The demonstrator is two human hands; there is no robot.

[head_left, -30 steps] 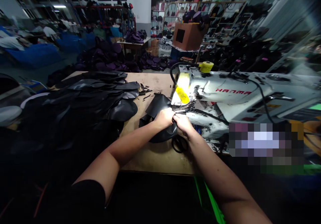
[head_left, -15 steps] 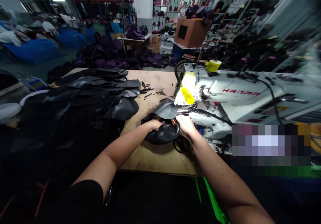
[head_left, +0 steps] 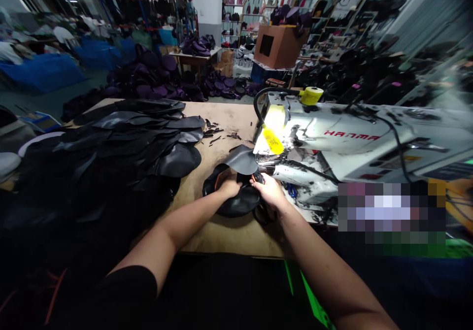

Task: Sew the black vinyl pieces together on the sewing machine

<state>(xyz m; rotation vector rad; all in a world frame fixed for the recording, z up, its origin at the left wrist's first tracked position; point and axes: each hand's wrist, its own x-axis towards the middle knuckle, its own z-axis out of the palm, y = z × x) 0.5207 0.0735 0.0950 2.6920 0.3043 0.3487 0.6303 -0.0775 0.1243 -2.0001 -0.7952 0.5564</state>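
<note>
A black short sleeve covers the left upper arm. The left forearm, right forearm, left hand and right hand are bare.

A wooden workbench holds stacked black leather panels at 10 o'clock and small black scraps at 12 o'clock.

Right hand: sewing machine head blocks at 2 o'clock.
Left hand: leather panel stack blocks at 10 o'clock.
Passage: wooden tabletop at 12 o'clock.
</note>
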